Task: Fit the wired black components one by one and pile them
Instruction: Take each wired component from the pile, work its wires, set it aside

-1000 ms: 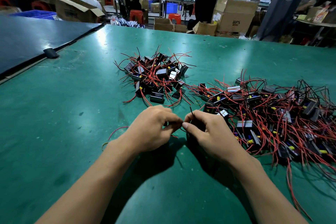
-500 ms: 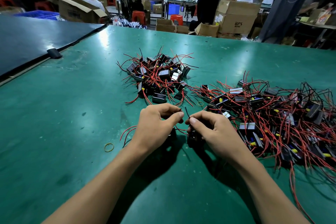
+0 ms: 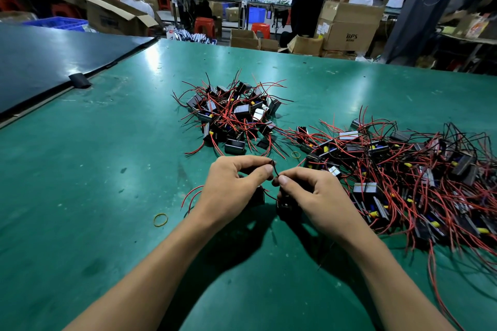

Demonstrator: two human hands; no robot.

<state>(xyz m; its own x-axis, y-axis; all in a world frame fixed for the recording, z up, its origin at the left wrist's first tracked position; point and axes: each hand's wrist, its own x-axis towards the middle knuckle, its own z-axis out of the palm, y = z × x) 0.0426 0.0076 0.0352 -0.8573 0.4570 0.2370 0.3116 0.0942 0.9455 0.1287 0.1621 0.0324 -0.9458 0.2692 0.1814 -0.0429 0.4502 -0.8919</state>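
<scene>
My left hand (image 3: 236, 183) and my right hand (image 3: 314, 196) meet above the green table (image 3: 94, 169). Both pinch a thin black wire (image 3: 274, 171) between thumb and forefinger. Under the hands hang two wired black components, one below the left palm (image 3: 259, 195) and one below the right (image 3: 286, 205), mostly hidden. Red leads (image 3: 189, 196) trail out to the left of my left wrist. A compact pile of black components (image 3: 231, 115) lies just beyond the hands. A wider tangle of components with red wires (image 3: 398, 174) spreads to the right.
Two yellow rubber bands lie on the table, one near my left forearm (image 3: 160, 220), one between the piles (image 3: 295, 154). A dark blue table (image 3: 40, 62) adjoins at the left. Cardboard boxes (image 3: 349, 27) and several people stand beyond the far edge.
My hands have shifted slightly and the left thumb and forefinger now pinch the black wire nearer the right fingers. The rubber band by my left forearm has come into view.
</scene>
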